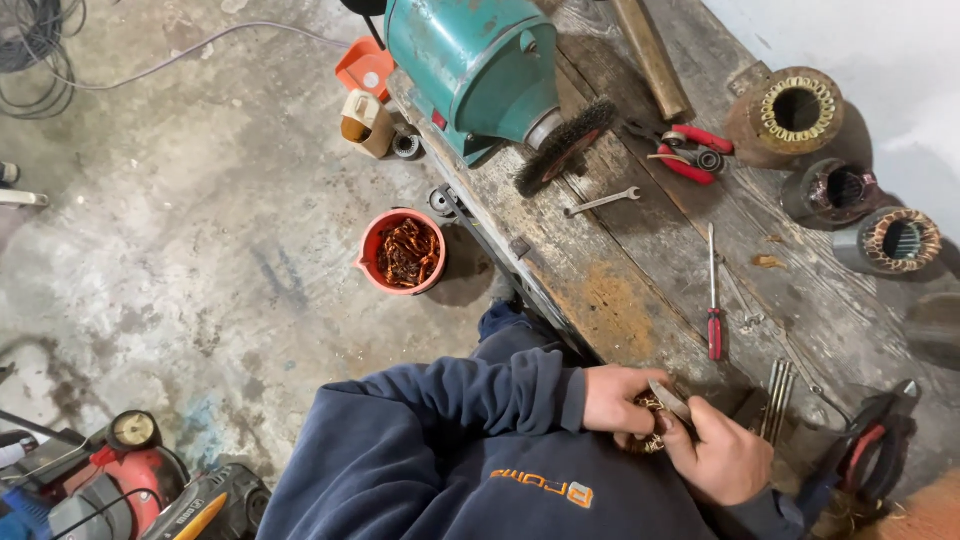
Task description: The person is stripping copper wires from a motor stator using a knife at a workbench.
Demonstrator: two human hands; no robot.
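My left hand (612, 398), coming out of a dark blue sleeve, grips a small motor part with copper windings (648, 440) at the near edge of the wooden workbench (620, 300). Pressed against the same part is my right hand (722, 462), which holds a flat grey metal blade (671, 400) laid across the windings. Most of the part is hidden between the two hands.
On the bench are a teal bench grinder with a wire wheel (480, 70), a spanner (602, 202), red pliers (692, 152), a red-handled screwdriver (713, 300) and three wound stators (800, 112). An orange bucket of copper scrap (404, 252) stands on the concrete floor; a red machine (130, 480) sits at the lower left.
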